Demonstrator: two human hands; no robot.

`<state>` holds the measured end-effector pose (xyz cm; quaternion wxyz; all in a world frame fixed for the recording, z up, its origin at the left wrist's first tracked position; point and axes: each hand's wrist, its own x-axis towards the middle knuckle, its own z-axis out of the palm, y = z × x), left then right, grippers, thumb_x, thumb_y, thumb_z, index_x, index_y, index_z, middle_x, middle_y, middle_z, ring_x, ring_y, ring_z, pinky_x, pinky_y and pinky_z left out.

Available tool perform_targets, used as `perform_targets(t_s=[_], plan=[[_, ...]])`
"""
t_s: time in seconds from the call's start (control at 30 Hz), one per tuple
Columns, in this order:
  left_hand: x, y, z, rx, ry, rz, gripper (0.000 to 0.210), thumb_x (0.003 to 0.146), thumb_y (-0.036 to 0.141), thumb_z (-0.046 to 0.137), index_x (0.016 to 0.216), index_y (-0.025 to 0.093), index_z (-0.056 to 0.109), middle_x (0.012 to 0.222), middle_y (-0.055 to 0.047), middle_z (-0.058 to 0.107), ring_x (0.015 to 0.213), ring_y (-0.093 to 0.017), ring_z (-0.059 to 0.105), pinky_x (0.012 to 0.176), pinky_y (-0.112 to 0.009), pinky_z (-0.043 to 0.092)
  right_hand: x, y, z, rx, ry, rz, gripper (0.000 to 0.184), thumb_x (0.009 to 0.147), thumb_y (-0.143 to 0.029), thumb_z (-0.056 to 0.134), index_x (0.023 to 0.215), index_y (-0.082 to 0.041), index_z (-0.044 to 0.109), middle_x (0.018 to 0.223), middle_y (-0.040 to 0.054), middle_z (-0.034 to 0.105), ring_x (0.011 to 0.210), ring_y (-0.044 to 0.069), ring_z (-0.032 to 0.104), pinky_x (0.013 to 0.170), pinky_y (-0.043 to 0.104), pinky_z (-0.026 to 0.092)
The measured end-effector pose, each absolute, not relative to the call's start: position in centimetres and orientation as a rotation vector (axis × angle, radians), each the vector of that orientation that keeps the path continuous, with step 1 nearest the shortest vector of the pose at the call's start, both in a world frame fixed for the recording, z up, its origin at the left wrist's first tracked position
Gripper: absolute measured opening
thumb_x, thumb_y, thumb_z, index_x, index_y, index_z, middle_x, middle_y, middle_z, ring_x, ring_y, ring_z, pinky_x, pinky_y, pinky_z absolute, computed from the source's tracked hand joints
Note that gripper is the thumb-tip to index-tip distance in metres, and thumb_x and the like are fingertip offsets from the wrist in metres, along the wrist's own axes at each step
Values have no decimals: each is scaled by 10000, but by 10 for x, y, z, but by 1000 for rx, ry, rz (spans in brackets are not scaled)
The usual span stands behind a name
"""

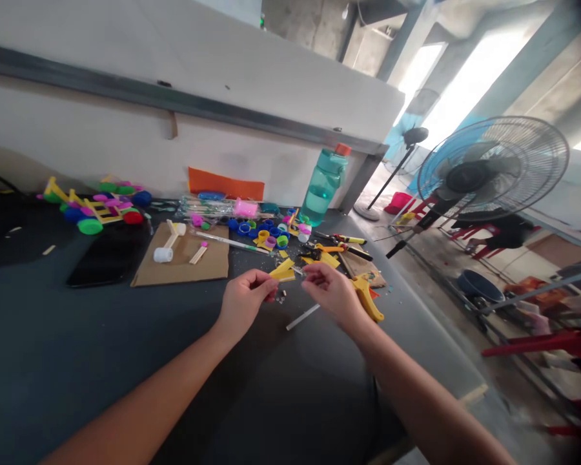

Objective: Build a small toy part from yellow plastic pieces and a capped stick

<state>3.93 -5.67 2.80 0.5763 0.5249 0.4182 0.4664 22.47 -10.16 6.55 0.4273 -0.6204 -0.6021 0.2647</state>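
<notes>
Left hand: (246,297) thumb and fingertips drawn narrow, just above the table (213,374). Whether anything is pinched there, I cannot tell from here.
Right hand: (334,294) fingertips bunched, facing the left across a small gap. Cannot tell if they hold something; whatever it is would be tiny, and a loose pinch could drop it.
Yellow strip: (283,267) by the left fingertips, in line with the gap; held or merely lying behind, unclear. A knuckle brushing it could push it askew.
Bits: (281,297) small scraps below the gap, near the left fingertips. Anything dropped here might get lost among them.
Stick: (300,319) pale, running in under the right hand, far end hidden. A wrist coming down could roll or shove it.
Yellow gun: (368,300) glue gun by its look, just beyond the right wrist. If hot, which I can't judge, a careless sweep could burn.
Caps: (271,229) heaped beyond the hands, near the cutters (351,250). Reaching over hastily risks scattering the one or catching on the other.
</notes>
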Motion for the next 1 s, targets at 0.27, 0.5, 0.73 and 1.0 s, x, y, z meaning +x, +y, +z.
perform_targets(t_s=[0.27, 0.5, 0.73, 1.0], plan=[[46, -67, 39, 1103, 966, 1023, 222, 684, 359, 745, 710, 154, 661, 631, -9, 662, 601, -133, 620, 588, -248, 528, 206, -109, 42, -1300, -994, 1139, 240, 647, -297, 764, 835, -172, 685, 698, -7, 644, 546, 102, 535, 511, 240, 460], [48, -72, 42, 1227, 981, 977, 175, 720, 319, 708, 685, 156, 653, 598, -3, 643, 574, -125, 593, 571, -239, 499, 207, -110, 38, -1248, -913, 1160, 182, 658, -280, 773, 783, -170, 701, 636, -22, 634, 496, 84, 521, 488, 223, 425], [46, -73, 41, 1323, 1012, 964, 176, 745, 328, 681, 686, 167, 643, 625, -7, 651, 589, -135, 605, 593, -247, 486, 205, -111, 37, -1243, -887, 1142, 170, 658, -282, 776, 754, -167, 696, 602, -25, 617, 482, 87, 507, 478, 227, 411], [46, -73, 43, 1371, 1029, 972, 186, 750, 340, 669, 675, 172, 640, 628, -9, 656, 591, -143, 608, 596, -248, 479, 204, -112, 35, -1249, -895, 1122, 175, 681, -305, 761, 760, -167, 687, 573, -28, 599, 488, 96, 506, 484, 234, 402]])
